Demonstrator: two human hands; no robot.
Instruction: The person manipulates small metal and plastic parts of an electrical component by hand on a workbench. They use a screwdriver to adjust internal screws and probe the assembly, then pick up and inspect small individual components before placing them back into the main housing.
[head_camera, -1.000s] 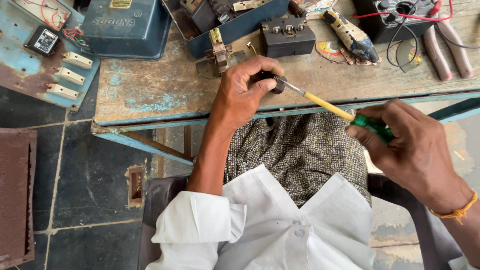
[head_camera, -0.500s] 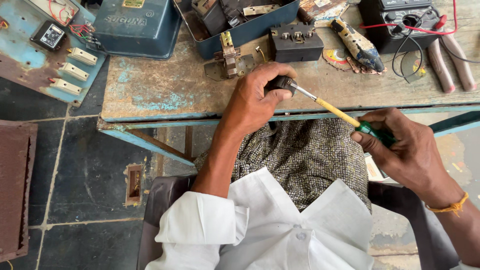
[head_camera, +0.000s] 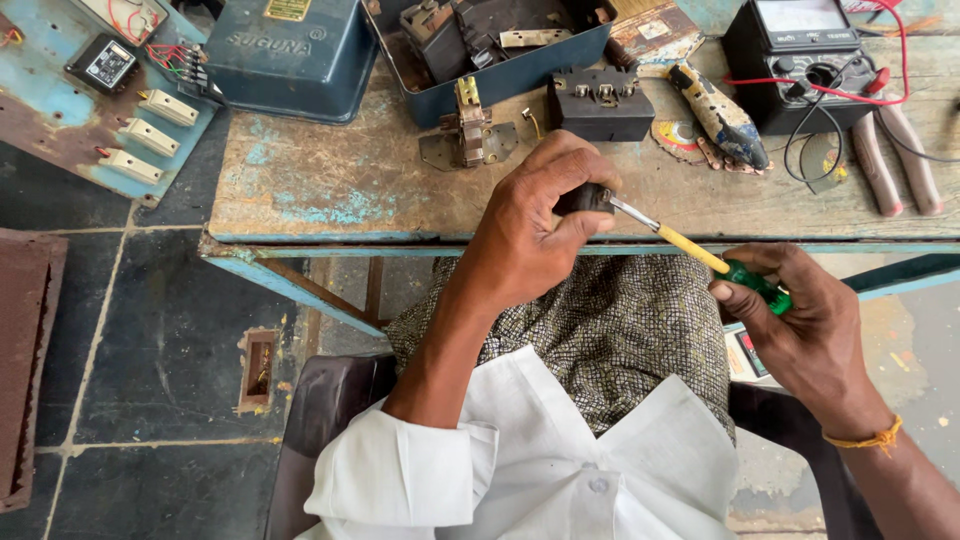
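Note:
My left hand (head_camera: 530, 230) grips a small black part (head_camera: 585, 198) at the front edge of the worn wooden bench (head_camera: 330, 185). My right hand (head_camera: 800, 330) holds a screwdriver (head_camera: 715, 262) by its green handle, below the bench edge and above my lap. Its yellow shaft and metal tip point up-left into the black part. Most of the part is hidden by my fingers.
On the bench lie a black terminal block (head_camera: 598, 102), a small metal bracket piece (head_camera: 470, 130), a blue metal box (head_camera: 290, 50), an open tray of parts (head_camera: 490, 40), a multimeter (head_camera: 800, 60) with red and black leads, and pliers (head_camera: 895, 160). A blue switch panel (head_camera: 90, 100) leans at left.
Both hands and the screwdriver have stayed together at the bench edge, with small shifts; the view has drifted slightly, so the bench sits lower in frame.

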